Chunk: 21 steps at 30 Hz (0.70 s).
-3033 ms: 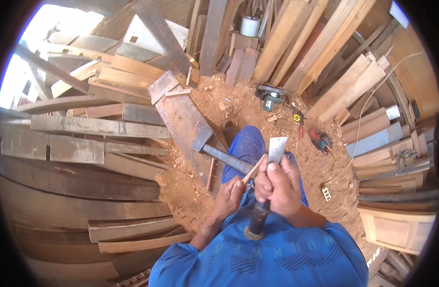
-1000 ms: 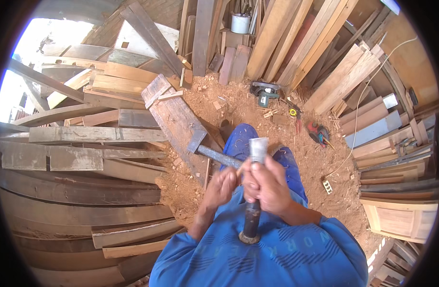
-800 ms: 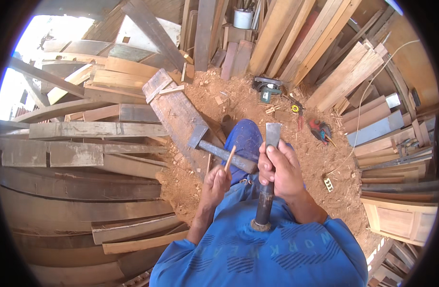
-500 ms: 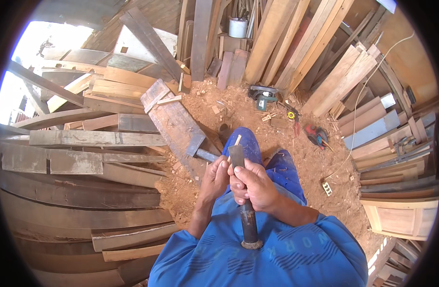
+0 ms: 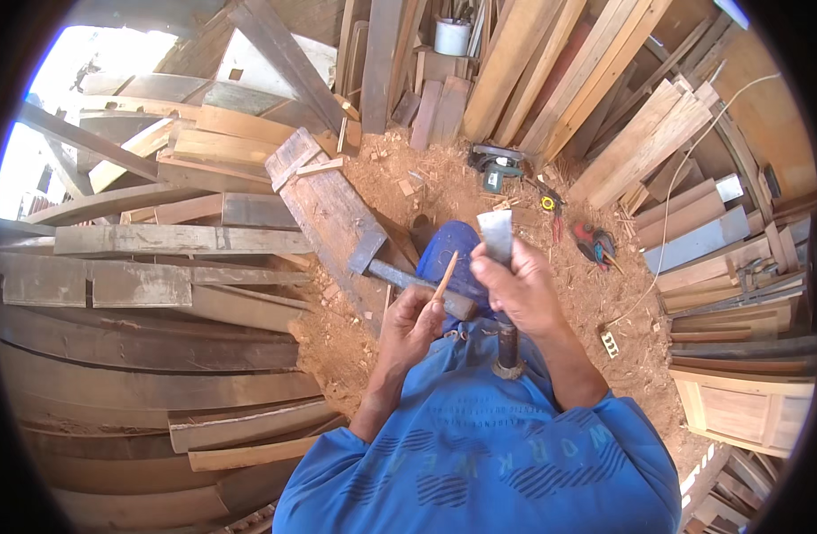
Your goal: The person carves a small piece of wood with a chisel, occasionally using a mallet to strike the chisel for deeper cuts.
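My left hand (image 5: 407, 327) pinches a slim wooden peg (image 5: 445, 278) with a pointed tip, held upward. To its right, my right hand (image 5: 524, 289) is closed around a chisel (image 5: 496, 233). The chisel's wide flat blade points up and away from me, and its dark handle (image 5: 508, 343) hangs down against my shirt. Blade and peg are apart. Just beyond my left hand lies a hammer (image 5: 400, 274). Its metal head rests on a worn plank (image 5: 324, 200), and its handle reaches toward my lap.
Sawdust and shavings cover the floor. Stacked boards (image 5: 186, 307) fill the left side. Ahead lie a green power tool (image 5: 495, 175), a tape measure (image 5: 547, 204) and red-and-black gloves (image 5: 594, 245). A white cord (image 5: 667, 214) runs to a socket strip (image 5: 610, 344) at right.
My right hand has moved right and slightly forward with the chisel, away from the peg. The chisel blade has turned its bright face to view. The peg now shows more fully.
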Tool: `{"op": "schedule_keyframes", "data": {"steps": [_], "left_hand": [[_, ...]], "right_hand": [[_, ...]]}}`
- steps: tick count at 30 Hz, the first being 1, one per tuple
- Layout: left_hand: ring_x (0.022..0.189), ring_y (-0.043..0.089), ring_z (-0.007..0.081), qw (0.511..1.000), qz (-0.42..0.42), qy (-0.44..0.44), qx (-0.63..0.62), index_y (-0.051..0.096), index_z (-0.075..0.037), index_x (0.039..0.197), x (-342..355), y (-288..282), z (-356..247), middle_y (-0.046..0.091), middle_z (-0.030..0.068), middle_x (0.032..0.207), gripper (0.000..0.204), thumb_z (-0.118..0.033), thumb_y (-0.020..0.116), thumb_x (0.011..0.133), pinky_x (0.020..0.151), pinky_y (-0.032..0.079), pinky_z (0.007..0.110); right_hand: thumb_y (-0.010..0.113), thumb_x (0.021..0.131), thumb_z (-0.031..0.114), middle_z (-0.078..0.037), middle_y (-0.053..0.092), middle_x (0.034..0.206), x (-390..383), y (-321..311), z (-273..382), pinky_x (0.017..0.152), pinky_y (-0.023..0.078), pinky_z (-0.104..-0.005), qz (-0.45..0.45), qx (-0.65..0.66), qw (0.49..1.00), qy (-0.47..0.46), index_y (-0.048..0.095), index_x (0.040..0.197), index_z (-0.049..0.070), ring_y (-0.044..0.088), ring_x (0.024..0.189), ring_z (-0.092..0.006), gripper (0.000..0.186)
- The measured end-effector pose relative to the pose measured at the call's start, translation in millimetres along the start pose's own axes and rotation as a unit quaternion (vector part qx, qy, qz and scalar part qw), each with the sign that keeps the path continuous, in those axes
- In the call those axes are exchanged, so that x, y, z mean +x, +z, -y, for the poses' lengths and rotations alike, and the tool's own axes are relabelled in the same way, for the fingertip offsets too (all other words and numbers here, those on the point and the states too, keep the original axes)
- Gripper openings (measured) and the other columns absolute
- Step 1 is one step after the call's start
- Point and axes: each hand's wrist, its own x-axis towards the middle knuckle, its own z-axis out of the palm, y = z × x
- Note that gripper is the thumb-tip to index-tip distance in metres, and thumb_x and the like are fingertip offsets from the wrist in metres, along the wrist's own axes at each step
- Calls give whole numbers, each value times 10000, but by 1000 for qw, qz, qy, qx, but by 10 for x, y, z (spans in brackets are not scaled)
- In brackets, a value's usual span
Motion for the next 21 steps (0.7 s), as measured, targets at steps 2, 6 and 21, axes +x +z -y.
{"op": "schedule_keyframes", "data": {"steps": [2,6,21], "left_hand": [[591,462,34,1000,10,18,20,557,-48,943,72,28,-30,536,-33,685,118,-161,572,973,517,377,206],[583,433,33,998,37,17,42,572,-45,962,105,96,-86,527,-43,683,146,-182,531,993,511,364,203],[433,264,31,979,28,-77,-189,561,-68,860,243,40,59,335,-75,511,346,-330,417,1033,408,190,219]], "right_hand": [[663,895,123,43,548,751,57,73,-52,567,413,-219,-4,-15,999,-32,590,916,42,468,646,-24,111],[639,907,122,45,546,773,164,-2,-163,617,427,-226,-22,-60,997,-51,596,893,29,470,697,-25,104],[464,1003,234,-32,554,769,157,141,-242,482,427,-246,-77,208,975,15,553,1014,41,479,550,-71,213]]}}
